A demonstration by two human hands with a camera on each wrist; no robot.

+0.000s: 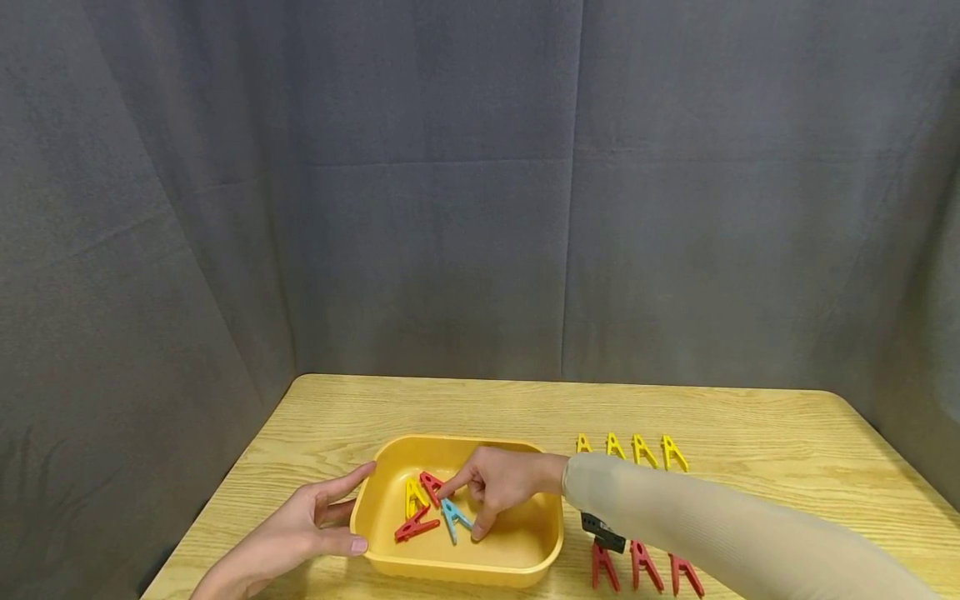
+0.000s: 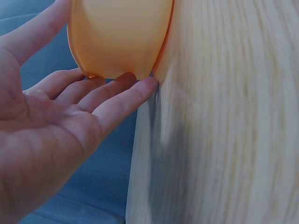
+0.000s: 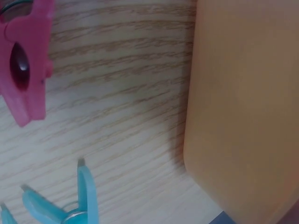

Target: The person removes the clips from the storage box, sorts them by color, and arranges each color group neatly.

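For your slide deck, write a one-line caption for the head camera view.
Left hand steadies a yellow tray while the right hand reaches for a blue clothespin inside.

My tray (image 1: 390, 492) is a warm yellow-orange, low and left of centre in the head view. In it I see one blue peg (image 1: 454, 518), two red pegs (image 1: 417, 527) and a yellow peg (image 1: 414, 497). To the right, four yellow pegs (image 1: 632, 448) sit in a row, and at the lower right three red pegs (image 1: 647, 568). My table (image 1: 750, 450) is pale wood with a darker, wavy grain. My sleeve (image 1: 712, 525) is plain beige, with a small black band (image 1: 602, 532) under it. Across the upper frame the curtain (image 1: 480, 183) is flat grey. In the right wrist view a pink-red peg (image 3: 25, 60) shows upper left and blue pegs (image 3: 70, 205) lower left.
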